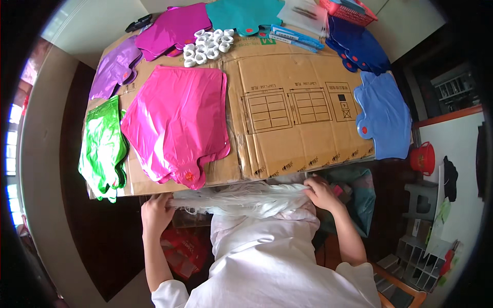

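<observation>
Your left hand is closed around the left end of a bundle of white stringy strands, fingers curled over it, and your right hand pinches the right end; the bundle spans between the two grips, just below the near edge of the cardboard-covered table and above your lap. To do this well, I'd say keep tension even on both ends so the strands lie parallel and don't tangle; hold w/ fingertips rather than a full fist so stray fibres can be combed flat, and keep the bundle off the cardboard edge so it doesn't snag. The strands look thin, soft, a bit frizzy, pale white w/ a slight sheen, loose in the middle. Up and left of the left grip lies a crinkled green foil balloon, flat, glossy. Straight above that grip sits a big hot-pink foil balloon, smooth, deflated, w/ a small red valve spot at the neck. Further up: purple and magenta foil pieces, a cluster of small white plastic rings, a teal foil piece. Above the right grip the brown corrugated cardboard is matt and printed w/ line diagrams. Up and right of it: dark blue and light blue foil balloons, flat, lobed edges.
</observation>
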The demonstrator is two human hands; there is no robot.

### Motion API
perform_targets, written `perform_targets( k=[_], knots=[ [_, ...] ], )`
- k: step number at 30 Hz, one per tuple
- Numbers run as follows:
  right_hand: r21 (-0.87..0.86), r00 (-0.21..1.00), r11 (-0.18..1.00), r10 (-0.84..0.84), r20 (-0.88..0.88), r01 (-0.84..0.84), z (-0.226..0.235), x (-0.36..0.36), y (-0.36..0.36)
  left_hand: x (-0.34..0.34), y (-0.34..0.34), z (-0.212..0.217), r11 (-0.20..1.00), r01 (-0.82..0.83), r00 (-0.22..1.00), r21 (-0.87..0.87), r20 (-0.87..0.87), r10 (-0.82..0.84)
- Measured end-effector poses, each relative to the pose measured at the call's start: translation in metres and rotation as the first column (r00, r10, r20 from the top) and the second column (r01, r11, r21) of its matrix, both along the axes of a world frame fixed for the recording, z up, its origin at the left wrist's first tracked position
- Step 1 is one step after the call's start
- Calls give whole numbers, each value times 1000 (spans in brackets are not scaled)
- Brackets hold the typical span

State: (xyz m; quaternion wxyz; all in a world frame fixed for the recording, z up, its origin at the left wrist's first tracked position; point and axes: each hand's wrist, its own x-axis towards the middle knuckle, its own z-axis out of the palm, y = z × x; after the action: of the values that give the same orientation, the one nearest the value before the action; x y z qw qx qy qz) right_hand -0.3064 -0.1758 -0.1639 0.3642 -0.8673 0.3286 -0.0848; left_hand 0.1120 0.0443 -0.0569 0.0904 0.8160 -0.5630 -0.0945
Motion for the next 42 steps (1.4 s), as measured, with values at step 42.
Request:
perform_targets(
  k=[42],
  knots=[
    [-461,846,710,-455,278,533,-31,-60,-4,-97,-61,14,904,397,869,158,-381,-315]
  ],
)
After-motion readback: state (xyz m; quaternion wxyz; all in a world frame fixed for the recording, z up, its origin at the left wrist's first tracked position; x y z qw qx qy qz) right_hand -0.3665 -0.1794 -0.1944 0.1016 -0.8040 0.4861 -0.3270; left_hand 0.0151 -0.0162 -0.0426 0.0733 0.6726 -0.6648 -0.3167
